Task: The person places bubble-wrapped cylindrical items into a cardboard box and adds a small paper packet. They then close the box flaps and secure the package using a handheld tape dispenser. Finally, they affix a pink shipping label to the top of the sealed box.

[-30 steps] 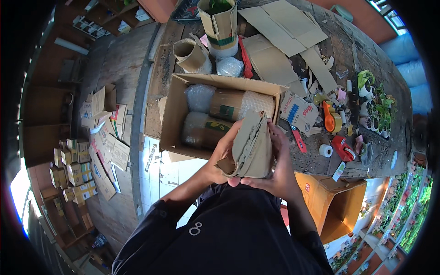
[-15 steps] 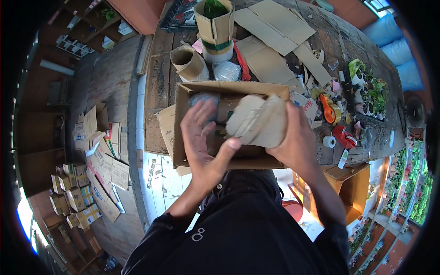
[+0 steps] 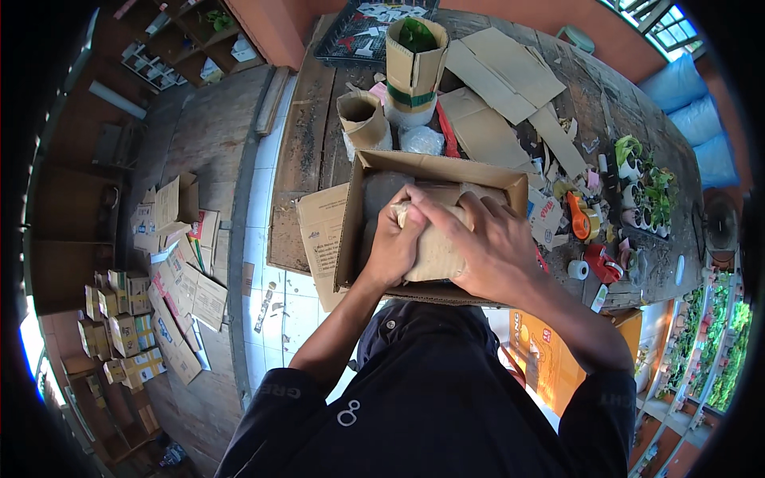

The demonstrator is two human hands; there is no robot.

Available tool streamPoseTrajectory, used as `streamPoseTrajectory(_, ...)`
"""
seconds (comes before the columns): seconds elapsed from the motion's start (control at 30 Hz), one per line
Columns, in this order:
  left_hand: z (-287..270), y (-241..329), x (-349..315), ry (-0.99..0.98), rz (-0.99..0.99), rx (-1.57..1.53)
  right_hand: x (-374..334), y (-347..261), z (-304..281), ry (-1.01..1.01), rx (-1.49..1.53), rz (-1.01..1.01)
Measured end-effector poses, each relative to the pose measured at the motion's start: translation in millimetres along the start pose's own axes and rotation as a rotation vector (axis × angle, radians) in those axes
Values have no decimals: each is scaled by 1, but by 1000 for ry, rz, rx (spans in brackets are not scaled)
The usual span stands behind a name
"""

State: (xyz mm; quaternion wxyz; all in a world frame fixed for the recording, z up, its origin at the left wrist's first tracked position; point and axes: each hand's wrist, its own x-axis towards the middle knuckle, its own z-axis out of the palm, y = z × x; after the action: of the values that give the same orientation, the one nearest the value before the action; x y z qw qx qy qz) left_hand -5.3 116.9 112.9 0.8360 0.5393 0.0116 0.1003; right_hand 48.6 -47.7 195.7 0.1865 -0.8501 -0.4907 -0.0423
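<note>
Left hand (image 3: 396,251) and right hand (image 3: 498,251) partly closed, fingers curled onto folded cardboard (image 3: 437,256); it sits between them, over the open cardboard box (image 3: 516,191) beneath. Advised: press evenly from both sides; hold folds tight.

Left hand (image 3: 394,251) is gripping a folded cardboard piece (image 3: 438,248) | right hand (image 3: 500,245) is clasping its other side | both are hovering over an open box (image 3: 351,231) | box is sitting at a wooden table's (image 3: 307,135) near edge | two cardboard tubes (image 3: 414,76) are standing behind | orange tape dispenser (image 3: 581,220) and red tape dispenser (image 3: 603,264) are lying rightward, near potted plants (image 3: 647,187)
</note>
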Motion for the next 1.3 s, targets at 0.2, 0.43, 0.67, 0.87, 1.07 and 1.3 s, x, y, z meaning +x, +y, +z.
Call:
streamPoseTrajectory(0.2,-3,-17,1,-90,-67,-267,-8,0,4,6,99,42)
streamPoseTrajectory(0.43,22,-14,7,-19,-470,-532,-19,14,9,98,373,135)
streamPoseTrajectory(0.67,20,-11,34,-107,-438,-489,-21,18,20,191,470,270)
streamPoseTrajectory(0.87,43,15,34,-69,-546,-486,-36,16,30,284,594,362)
streamPoseTrajectory(1.07,44,-30,32,151,-38,39,-46,24,25,269,538,377)
streamPoseTrajectory(1.3,58,-30,22,128,204,738,-35,29,28,237,169,463)
